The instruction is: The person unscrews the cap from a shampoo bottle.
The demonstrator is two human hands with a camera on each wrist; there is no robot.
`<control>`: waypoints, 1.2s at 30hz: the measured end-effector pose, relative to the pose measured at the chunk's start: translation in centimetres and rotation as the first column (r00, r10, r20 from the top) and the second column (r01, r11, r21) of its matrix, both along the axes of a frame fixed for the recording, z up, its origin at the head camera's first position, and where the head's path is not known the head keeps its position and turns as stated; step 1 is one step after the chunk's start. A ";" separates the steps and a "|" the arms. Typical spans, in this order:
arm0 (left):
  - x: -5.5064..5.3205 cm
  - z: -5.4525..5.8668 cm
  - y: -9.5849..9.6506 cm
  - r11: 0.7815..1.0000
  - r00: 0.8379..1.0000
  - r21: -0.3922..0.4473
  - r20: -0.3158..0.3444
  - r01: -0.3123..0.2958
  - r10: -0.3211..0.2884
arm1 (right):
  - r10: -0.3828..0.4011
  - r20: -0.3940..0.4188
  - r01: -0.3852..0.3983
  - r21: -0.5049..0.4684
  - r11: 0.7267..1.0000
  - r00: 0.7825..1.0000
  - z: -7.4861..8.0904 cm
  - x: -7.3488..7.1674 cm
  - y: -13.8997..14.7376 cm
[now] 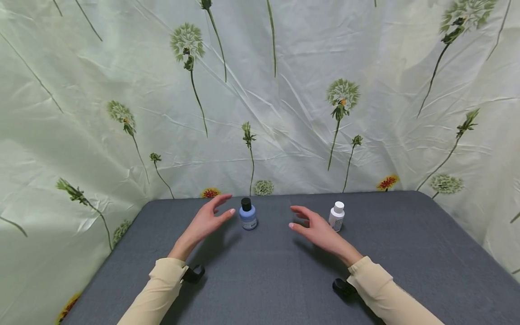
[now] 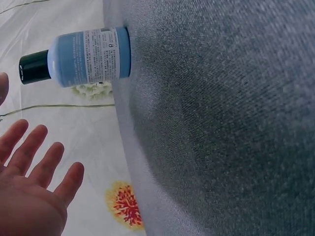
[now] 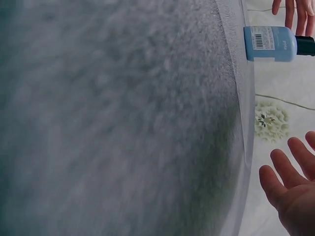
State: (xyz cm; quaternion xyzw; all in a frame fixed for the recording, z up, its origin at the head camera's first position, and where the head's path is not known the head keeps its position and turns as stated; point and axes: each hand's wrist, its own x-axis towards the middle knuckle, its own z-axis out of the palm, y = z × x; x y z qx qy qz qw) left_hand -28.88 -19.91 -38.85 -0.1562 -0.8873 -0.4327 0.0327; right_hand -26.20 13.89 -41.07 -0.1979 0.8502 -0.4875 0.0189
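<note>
A small blue bottle (image 1: 248, 218) with a black cap stands upright on the dark grey table near its far edge. Just left of it hovers my left hand (image 1: 206, 221), fingers spread and thumb pointing at the bottle without touching it. In the left wrist view the blue bottle (image 2: 88, 56) shows a printed label. My right hand (image 1: 317, 229) is held above the table, fingers loosely bent and nothing in them. Behind and right of that hand is a white bottle (image 1: 336, 216) with a white cap, its lower left partly covered by the hand.
The grey cloth-covered table (image 1: 268, 280) runs back to a white curtain (image 1: 292, 113) printed with dandelions. Black wrist straps (image 1: 193, 273) sit on both forearms over cream sleeves (image 1: 158, 289).
</note>
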 end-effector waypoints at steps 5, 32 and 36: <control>-0.4 -0.1 0.0 0.999 1.000 0.043 0.003 0.016 -0.016 | 0.032 0.012 -0.031 -0.035 0.999 0.999 -0.3 -0.8 -0.9; 0.3 1.6 1.6 0.957 0.996 0.283 0.032 0.069 -0.081 | 0.081 0.065 -0.069 -0.164 0.984 0.995 -0.7 -2.5 -5.9; 0.8 2.1 2.0 0.956 0.997 0.286 0.022 0.065 -0.075 | 0.073 0.104 -0.054 -0.177 0.983 0.992 -0.7 -2.7 -6.4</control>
